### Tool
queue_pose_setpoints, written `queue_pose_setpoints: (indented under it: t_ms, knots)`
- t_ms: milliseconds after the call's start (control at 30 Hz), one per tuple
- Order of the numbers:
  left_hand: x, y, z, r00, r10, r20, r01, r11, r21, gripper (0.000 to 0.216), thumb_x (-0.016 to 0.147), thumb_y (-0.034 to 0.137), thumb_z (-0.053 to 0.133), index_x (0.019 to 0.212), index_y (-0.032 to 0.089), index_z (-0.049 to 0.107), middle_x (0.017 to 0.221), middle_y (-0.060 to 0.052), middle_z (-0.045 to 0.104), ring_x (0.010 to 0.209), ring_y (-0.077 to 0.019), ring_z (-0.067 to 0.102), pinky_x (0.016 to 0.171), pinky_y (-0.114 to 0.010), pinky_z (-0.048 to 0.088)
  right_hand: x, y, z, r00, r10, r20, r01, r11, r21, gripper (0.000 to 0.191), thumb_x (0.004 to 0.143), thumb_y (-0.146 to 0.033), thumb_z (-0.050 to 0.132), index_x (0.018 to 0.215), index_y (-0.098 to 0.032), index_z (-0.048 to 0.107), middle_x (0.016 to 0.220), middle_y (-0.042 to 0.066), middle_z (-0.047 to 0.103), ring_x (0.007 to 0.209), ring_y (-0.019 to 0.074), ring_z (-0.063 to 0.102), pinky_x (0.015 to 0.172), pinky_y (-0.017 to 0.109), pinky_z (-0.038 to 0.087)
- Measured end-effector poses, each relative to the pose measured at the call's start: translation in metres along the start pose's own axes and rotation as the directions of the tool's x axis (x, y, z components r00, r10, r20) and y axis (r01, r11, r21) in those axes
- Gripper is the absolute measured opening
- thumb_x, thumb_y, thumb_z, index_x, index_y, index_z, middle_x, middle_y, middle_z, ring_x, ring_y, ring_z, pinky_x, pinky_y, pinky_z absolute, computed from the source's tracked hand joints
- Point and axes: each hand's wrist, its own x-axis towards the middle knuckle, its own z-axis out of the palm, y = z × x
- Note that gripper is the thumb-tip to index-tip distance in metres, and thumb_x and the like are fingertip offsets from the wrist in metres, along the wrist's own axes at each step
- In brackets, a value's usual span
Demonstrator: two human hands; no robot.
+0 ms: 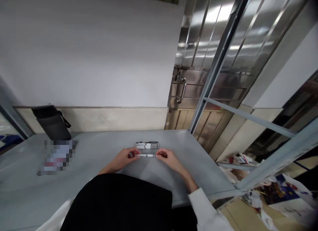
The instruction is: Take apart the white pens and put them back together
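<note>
A slim white pen [146, 155] with a dark band lies level between my two hands, just above or on the grey table. My left hand [126, 158] pinches its left end between thumb and fingertips. At the other end, the fingertips of my right hand [168, 157] are closed on the pen too. Right behind it, several white and dark pens [147, 145] lie side by side in a small row, parallel to the held one. Whether the held pen touches the tabletop, I cannot tell.
The grey tabletop [99, 148] meets a wall at the back. A dark bottle [52, 122] with a strap stands at the back left, a blurred-out item [58, 158] before it. Metal frame posts [218, 59] rise at the right, near a metal door [196, 42]. Bags [280, 194] lie beyond.
</note>
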Motion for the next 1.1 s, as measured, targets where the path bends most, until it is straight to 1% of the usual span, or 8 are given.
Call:
queue_pose_setpoints:
  t_ms: [100, 233, 367, 533, 767, 900, 1000, 1100]
  knots:
    - [-0.008, -0.006, 0.004, 1.0, 0.017, 0.009, -0.018, 0.994, 0.108, 0.029, 0.09, 0.048, 0.066, 0.1, 0.023, 0.077, 0.087, -0.004, 0.072, 0.079, -0.0212, 0.064, 0.072, -0.031, 0.049, -0.009, -0.003, 0.003, 0.999, -0.036, -0.007, 0.036, 0.998, -0.058, 0.017, 0.087, -0.042, 0.071, 0.089, -0.025, 0.073, 0.085, 0.003, 0.071, 0.081, 0.0245, 0.063, 0.077, 0.04, 0.051]
    - [-0.012, -0.008, 0.011, 0.998, 0.047, -0.034, -0.041, 0.984, 0.176, 0.025, 0.089, 0.044, 0.067, 0.099, 0.023, 0.078, 0.094, -0.006, 0.074, 0.089, -0.0245, 0.065, 0.082, -0.035, 0.05, -0.012, -0.007, 0.006, 0.992, -0.12, -0.04, 0.112, 0.983, -0.148, 0.009, 0.091, -0.035, 0.067, 0.088, -0.028, 0.072, 0.089, 0.005, 0.068, 0.085, 0.0267, 0.063, 0.08, 0.044, 0.053]
    - [-0.011, -0.006, 0.016, 0.994, 0.079, -0.074, -0.062, 0.977, 0.204, 0.023, 0.089, 0.042, 0.068, 0.098, 0.022, 0.077, 0.098, -0.007, 0.072, 0.096, -0.0252, 0.065, 0.091, -0.037, 0.05, -0.012, -0.004, 0.01, 0.984, -0.168, -0.053, 0.151, 0.96, -0.237, 0.009, 0.092, -0.031, 0.065, 0.087, -0.026, 0.07, 0.093, 0.005, 0.064, 0.086, 0.0239, 0.062, 0.08, 0.041, 0.054]
    - [-0.014, -0.006, 0.022, 0.988, 0.105, -0.112, -0.076, 0.969, 0.235, 0.023, 0.091, 0.042, 0.066, 0.1, 0.022, 0.075, 0.098, -0.006, 0.071, 0.097, -0.0243, 0.064, 0.094, -0.038, 0.049, -0.013, 0.0, 0.012, 0.971, -0.231, -0.053, 0.206, 0.933, -0.294, 0.007, 0.093, -0.023, 0.062, 0.09, -0.023, 0.069, 0.096, 0.005, 0.063, 0.09, 0.0212, 0.062, 0.084, 0.036, 0.053]
    - [-0.015, -0.005, 0.021, 0.99, 0.104, -0.094, -0.076, 0.962, 0.262, 0.027, 0.092, 0.042, 0.066, 0.107, 0.021, 0.075, 0.099, -0.007, 0.069, 0.097, -0.0241, 0.064, 0.093, -0.036, 0.049, -0.013, -0.004, 0.011, 0.967, -0.247, -0.053, 0.217, 0.92, -0.327, 0.008, 0.095, -0.019, 0.06, 0.093, -0.021, 0.068, 0.098, 0.005, 0.064, 0.093, 0.0208, 0.063, 0.089, 0.036, 0.052]
    - [-0.017, 0.0, 0.018, 0.994, 0.089, -0.067, -0.069, 0.966, 0.25, 0.028, 0.093, 0.044, 0.066, 0.108, 0.022, 0.075, 0.1, -0.007, 0.069, 0.098, -0.0244, 0.064, 0.093, -0.037, 0.048, -0.014, -0.005, 0.012, 0.974, -0.212, -0.078, 0.18, 0.936, -0.303, 0.011, 0.098, -0.022, 0.056, 0.092, -0.021, 0.066, 0.098, 0.006, 0.064, 0.091, 0.0215, 0.064, 0.087, 0.036, 0.052]
    - [-0.017, 0.003, 0.015, 0.995, 0.06, -0.076, -0.044, 0.98, 0.193, 0.03, 0.1, 0.044, 0.055, 0.11, 0.023, 0.074, 0.105, -0.006, 0.071, 0.094, -0.0229, 0.065, 0.088, -0.035, 0.05, -0.015, -0.004, 0.013, 0.978, -0.181, -0.106, 0.146, 0.95, -0.275, 0.016, 0.101, -0.025, 0.052, 0.092, -0.023, 0.065, 0.097, 0.005, 0.065, 0.09, 0.0217, 0.064, 0.084, 0.036, 0.052]
    - [-0.009, 0.001, 0.009, 0.995, 0.054, -0.086, -0.038, 0.984, 0.176, 0.028, 0.101, 0.04, 0.052, 0.111, 0.024, 0.073, 0.104, -0.006, 0.072, 0.086, -0.0214, 0.065, 0.082, -0.033, 0.051, -0.01, -0.003, 0.01, 0.974, -0.173, -0.147, 0.13, 0.955, -0.267, 0.019, 0.102, -0.025, 0.048, 0.095, -0.024, 0.065, 0.097, 0.005, 0.065, 0.09, 0.0217, 0.064, 0.085, 0.037, 0.052]
